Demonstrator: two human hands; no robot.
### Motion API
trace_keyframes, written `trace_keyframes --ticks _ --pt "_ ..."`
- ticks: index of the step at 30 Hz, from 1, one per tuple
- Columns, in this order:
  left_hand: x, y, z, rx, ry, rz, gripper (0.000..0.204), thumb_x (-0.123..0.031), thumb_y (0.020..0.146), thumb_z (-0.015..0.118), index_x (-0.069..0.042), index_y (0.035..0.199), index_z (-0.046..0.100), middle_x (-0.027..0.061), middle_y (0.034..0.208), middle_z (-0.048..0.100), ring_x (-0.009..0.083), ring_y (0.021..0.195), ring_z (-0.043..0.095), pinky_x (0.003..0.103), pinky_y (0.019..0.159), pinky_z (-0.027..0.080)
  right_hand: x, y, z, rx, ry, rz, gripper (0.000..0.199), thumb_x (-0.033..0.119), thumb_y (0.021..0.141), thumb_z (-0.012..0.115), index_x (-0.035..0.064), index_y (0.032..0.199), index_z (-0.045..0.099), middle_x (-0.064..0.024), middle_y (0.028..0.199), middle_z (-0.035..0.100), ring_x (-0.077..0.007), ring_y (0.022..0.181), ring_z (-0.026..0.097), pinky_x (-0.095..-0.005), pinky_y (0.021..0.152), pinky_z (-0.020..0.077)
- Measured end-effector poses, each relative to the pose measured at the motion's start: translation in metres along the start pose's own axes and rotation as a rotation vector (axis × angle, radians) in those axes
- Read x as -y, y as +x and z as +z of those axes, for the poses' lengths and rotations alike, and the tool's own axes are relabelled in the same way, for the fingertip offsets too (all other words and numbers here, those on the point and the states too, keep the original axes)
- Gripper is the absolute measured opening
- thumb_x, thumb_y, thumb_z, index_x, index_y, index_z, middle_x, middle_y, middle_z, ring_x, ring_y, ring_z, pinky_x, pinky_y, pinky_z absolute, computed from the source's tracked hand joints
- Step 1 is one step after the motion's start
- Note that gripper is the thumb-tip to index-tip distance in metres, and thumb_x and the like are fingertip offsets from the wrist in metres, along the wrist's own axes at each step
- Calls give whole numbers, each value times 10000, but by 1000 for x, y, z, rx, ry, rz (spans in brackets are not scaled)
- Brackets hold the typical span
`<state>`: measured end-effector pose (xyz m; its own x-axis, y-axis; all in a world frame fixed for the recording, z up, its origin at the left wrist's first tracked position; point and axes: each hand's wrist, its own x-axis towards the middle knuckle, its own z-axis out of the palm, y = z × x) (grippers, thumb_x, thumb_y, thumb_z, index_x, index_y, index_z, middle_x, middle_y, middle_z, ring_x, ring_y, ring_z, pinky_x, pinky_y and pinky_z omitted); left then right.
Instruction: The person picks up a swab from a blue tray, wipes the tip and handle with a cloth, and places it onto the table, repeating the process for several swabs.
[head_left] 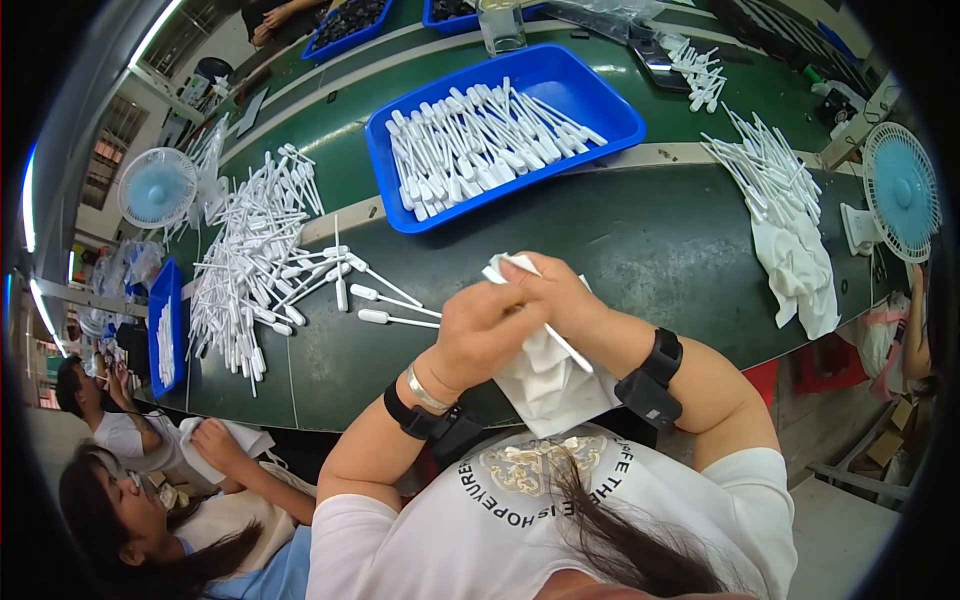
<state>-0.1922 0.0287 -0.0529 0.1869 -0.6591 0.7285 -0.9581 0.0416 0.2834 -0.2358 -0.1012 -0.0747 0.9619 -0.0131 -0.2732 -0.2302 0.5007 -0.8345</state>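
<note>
Both of my hands meet above the near edge of the green table. My left hand is closed, with a thin white plastic stick sticking out past its fingers. Pressed against it, my right hand grips a white cloth, whose bunched tip shows above the fingers and whose loose part hangs below. The stick's other end is hidden by fingers and cloth. Left of my hands lie two loose white sticks with oblong heads, next to a big heap of the same sticks.
A blue tray of lined-up white sticks stands ahead. At the right, more sticks rest on a crumpled white cloth. Fans stand at left and right. A co-worker sits close on my left, holding a white cloth.
</note>
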Motion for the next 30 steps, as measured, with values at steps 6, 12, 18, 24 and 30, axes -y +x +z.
trace_keyframes --ticks 6,12,18,24,30 --pt "32 19 -8 -236 -511 -916 107 -76 825 530 -32 918 558 47 753 580 89 516 489 199 443 372 16 -3 -7 203 -69 -42 235 275 898 475 46 886 528 2 770 551 -57 655 522 -219 566 437" --pt "118 110 -13 -13 -347 -818 211 -201 879 485 -14 957 541 54 710 596 75 525 500 210 456 394 12 4 -12 78 2 19 212 264 900 472 65 860 532 20 738 542 -48 621 510 -211 540 426" --pt "197 146 35 260 278 -384 197 -63 788 500 -33 958 593 152 911 612 293 796 600 329 705 480 6 4 -15 96 -131 9 214 277 896 481 75 848 532 31 717 531 -39 591 490 -201 516 410" --pt "211 125 47 480 485 -301 250 -53 762 487 -47 984 600 180 937 604 352 849 570 375 762 458 11 -2 -9 84 -200 -15 248 300 885 489 69 806 528 30 665 494 -39 553 437 -210 480 372" --pt "170 127 -22 617 492 -343 220 -64 761 499 -28 946 611 152 814 630 293 787 603 351 707 472 4 9 -18 55 -180 -32 168 248 880 510 89 851 554 41 691 528 -24 593 472 -188 510 387"
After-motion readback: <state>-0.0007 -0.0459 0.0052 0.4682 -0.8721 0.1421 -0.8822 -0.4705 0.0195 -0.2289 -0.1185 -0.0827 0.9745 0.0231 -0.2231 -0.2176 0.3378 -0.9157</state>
